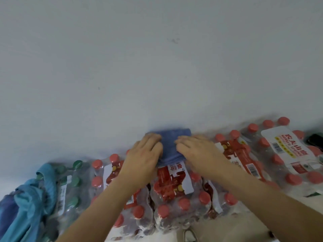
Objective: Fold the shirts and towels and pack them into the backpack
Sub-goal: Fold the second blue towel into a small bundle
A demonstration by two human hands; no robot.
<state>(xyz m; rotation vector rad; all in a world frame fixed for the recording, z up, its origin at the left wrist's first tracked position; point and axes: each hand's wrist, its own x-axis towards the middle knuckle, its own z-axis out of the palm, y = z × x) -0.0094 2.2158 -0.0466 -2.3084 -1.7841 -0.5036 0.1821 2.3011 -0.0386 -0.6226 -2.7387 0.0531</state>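
A small folded blue cloth (172,145) lies on top of shrink-wrapped packs of bottles, against the pale wall. My left hand (145,152) rests on its left side and my right hand (195,151) on its right side, fingers laid over the cloth. Whether the fingers grip or only press is blurred. A heap of light blue and darker blue cloth (29,205) lies at the far left on the packs. No backpack is in view.
Packs of red-capped water bottles (174,194) run from the middle to the right (283,154). A pack with green caps (71,186) is at the left. A dark object (315,139) sits at the far right. The wall (157,58) fills the upper view.
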